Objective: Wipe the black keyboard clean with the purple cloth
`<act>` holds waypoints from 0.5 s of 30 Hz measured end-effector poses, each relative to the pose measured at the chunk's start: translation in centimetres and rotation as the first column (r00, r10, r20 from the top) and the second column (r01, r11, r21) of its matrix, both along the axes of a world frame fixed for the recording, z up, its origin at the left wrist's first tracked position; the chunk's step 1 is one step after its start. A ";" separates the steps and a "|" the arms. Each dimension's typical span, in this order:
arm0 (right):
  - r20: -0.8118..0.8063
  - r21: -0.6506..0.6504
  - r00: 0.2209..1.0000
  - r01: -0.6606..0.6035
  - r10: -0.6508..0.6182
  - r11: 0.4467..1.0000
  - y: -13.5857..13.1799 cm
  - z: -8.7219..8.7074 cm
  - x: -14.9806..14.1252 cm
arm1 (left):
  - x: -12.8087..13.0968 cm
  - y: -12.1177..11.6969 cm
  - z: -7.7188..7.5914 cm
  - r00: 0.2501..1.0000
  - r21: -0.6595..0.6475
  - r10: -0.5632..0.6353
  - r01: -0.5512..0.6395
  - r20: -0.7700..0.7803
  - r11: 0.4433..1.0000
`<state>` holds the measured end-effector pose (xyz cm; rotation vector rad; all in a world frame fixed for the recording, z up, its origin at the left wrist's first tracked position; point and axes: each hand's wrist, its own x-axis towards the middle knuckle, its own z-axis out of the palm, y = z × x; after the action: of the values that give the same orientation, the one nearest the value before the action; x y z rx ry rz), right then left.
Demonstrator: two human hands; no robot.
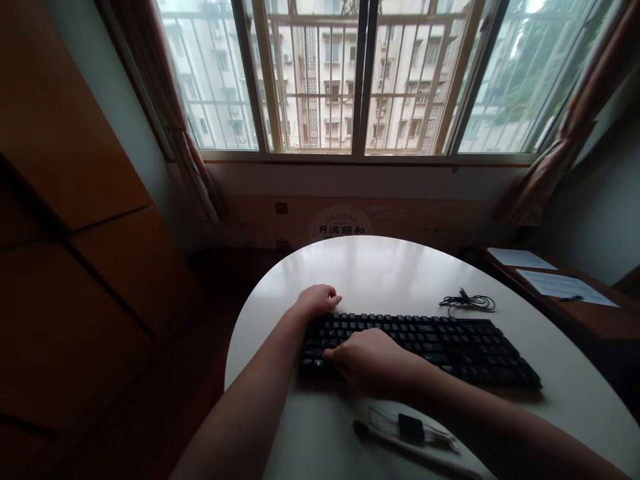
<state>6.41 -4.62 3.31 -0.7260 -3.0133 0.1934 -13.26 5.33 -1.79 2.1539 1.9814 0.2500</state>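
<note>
Here's the long black plastic keyboard (480,348), flat on the glossy white, curved-edge table (370,270), and both bare hands are on its left end. The left hand (315,301) curls at the far left corner; whether its fingers grip the case, I can't tell. The right hand (373,360) crosses in low, thumb and fingers bunched over the lower-left keys; a purplish speck shows there, but whether they grasp anything is too dark to tell. Here's the danger: a hard sideways push could skid the board if that left hand isn't bracing, and a slanted fingertip could catch a neighbouring key. Watch the right forearm, too: dropping lower, it could knock the wire-loop tool with a black block (411,428) or the slim, pale-handled, dark-tipped tool (400,443).
</note>
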 end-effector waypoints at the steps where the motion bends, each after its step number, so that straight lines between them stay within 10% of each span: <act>1: 0.006 -0.006 1.000 0.005 -0.005 1.000 0.1 0.1 0.0 | 0.0 0.0 0.0 1.000 0.002 0.002 -0.002 0.000 1.000; 15: -0.029 -0.069 0.999 -0.019 0.017 0.997 0.8 0.0 0.6 | 0.0 0.0 0.0 1.000 0.007 -0.004 0.004 -0.008 1.000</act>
<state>6.96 -3.82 3.30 -0.6959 -3.0006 0.3077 -13.31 5.30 -1.84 2.1660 1.9835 0.2489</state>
